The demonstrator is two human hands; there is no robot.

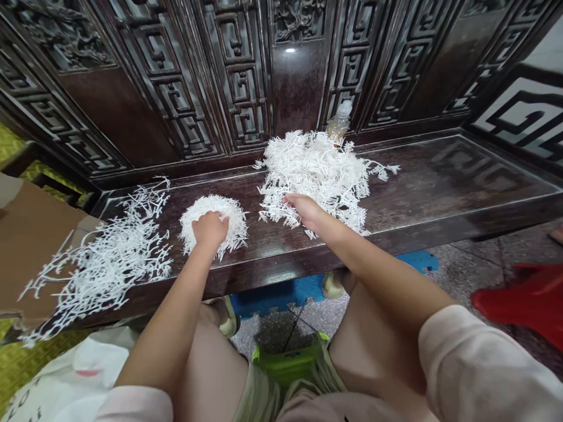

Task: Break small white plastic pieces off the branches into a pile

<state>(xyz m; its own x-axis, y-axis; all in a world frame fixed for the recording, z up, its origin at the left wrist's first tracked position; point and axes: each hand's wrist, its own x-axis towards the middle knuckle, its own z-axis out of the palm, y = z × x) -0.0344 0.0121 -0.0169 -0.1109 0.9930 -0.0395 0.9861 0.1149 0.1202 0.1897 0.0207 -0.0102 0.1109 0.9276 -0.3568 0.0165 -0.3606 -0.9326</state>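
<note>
My left hand [211, 228] rests on a round heap of small white plastic pieces [233, 234], its fingers curled down into them and the fingertips hidden. To the right, my right hand [303, 210] is at the near left edge of a larger, loose pile of white branched plastic pieces [316, 164]. Thumb and fingers pinch together there on a white branched plastic piece [281, 214]. At the left end of the bench lies a tangle of bare white branched plastic stems [105, 264], apart from both hands.
The piles lie on a dark wooden bench [422, 199] with a carved back. A clear bottle [339, 120] stands behind the large pile. Cardboard [35, 234] is at the left, a white bag [65, 375] below it. A red plastic thing [523, 302] is on the right.
</note>
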